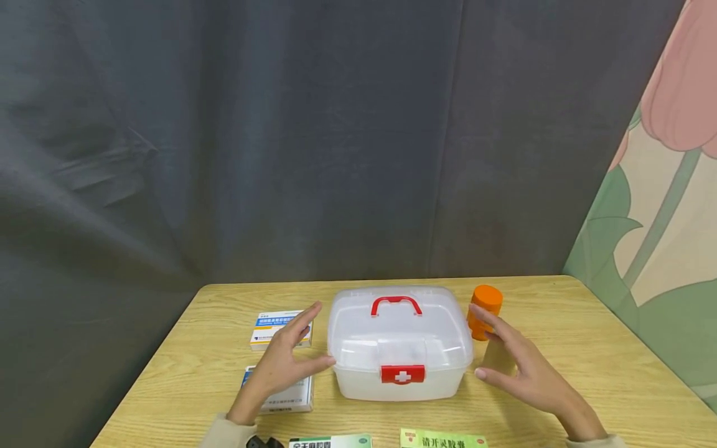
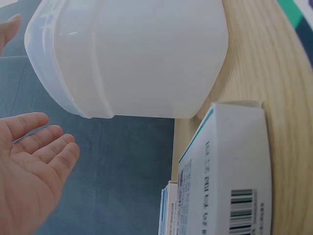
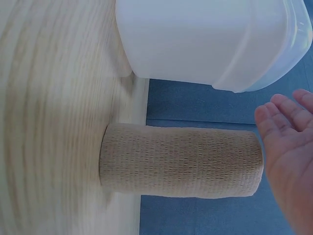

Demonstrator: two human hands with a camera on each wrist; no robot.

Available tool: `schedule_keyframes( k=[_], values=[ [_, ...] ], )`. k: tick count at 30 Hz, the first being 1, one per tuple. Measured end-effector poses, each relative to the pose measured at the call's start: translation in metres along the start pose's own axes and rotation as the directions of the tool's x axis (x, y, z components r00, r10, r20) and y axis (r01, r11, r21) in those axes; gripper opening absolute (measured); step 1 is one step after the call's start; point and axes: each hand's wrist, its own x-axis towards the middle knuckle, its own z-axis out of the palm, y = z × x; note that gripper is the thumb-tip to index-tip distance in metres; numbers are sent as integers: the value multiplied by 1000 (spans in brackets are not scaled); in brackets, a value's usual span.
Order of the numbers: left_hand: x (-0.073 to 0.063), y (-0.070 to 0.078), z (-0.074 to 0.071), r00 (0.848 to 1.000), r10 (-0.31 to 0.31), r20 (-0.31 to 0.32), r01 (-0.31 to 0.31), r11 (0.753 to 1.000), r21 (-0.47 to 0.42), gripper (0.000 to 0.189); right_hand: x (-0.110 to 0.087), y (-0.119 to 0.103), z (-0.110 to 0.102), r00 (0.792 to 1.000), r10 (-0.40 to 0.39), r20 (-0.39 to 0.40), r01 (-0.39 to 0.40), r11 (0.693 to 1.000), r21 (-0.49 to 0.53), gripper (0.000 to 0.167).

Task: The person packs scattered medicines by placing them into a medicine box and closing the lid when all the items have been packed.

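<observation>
A translucent white first-aid box (image 1: pixel 400 348) with a red handle and a red cross latch (image 1: pixel 403 374) stands in the middle of the table, its lid down. My left hand (image 1: pixel 285 361) hovers at its left side, fingers spread and palm toward the box. On the other side my right hand (image 1: pixel 521 367) is held likewise, thumb and fingers apart. Both hands are without any object. A tan bandage roll (image 3: pixel 181 160) stands upright close by my right hand, partly hidden by it in the head view. The left wrist view shows the box's side wall (image 2: pixel 151 58) apart from my fingers.
An orange bottle (image 1: pixel 486 311) stands behind the right hand. Two medicine boxes lie at left, a blue-and-white one (image 1: pixel 274 323) and a white one (image 1: pixel 294 395) partly behind my left hand. A green-and-white box (image 1: pixel 330 442) and a yellow-green box (image 1: pixel 442 438) lie in front.
</observation>
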Motion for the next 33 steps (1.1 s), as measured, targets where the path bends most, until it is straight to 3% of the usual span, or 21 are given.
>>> schedule_keyframes(
  k=[7,14,18,25,33],
  values=[
    [0,-1,5,1000,-16,23,17,999,-40,86,0,1,3,1000,13,-4,-13,1000,-22,92],
    [0,-3,7,999,-27,32,29,998,-51,92,2,4,9,999,-25,-33,24,999,-37,94],
    [0,-4,9,999,-22,32,24,998,-65,96,3,5,12,1000,8,-9,-7,1000,10,93],
    [0,-3,14,999,1,47,3,996,-93,100,3,6,17,1000,-13,-16,14,996,91,94],
    [1,-4,19,999,8,48,-2,992,-128,102,3,7,25,997,74,-15,-71,985,160,95]
  ],
)
